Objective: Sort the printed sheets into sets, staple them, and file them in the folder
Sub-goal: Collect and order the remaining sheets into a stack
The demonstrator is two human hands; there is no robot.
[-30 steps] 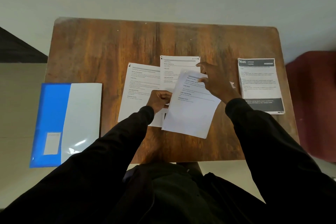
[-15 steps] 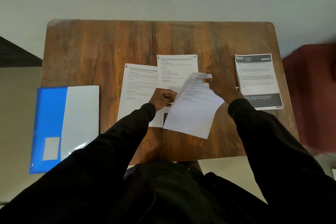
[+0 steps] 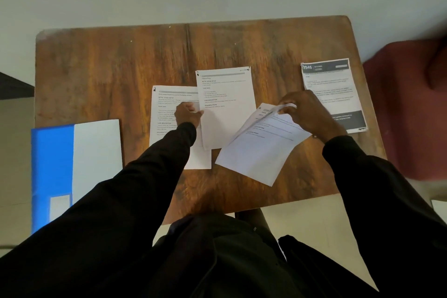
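The tilted sheets (image 3: 261, 150), white with faint lines of black print, lie near the front edge of the desk (image 3: 108, 68), right of centre, their top corner peeled up and curled. The right hand (image 3: 307, 113) pinches that lifted corner between thumb and fingers. Just left, a middle sheet (image 3: 227, 109) lies upright and overlaps a left sheet (image 3: 167, 113), both headed by grey bars. The left hand (image 3: 187, 115), fingers curled, pinches the middle sheet's left edge. Near the right edge lies a sheet with dark bands (image 3: 336, 92). A blue and white folder (image 3: 72, 164) overhangs the front left corner. A red chair (image 3: 406, 109) stands beyond the right edge.
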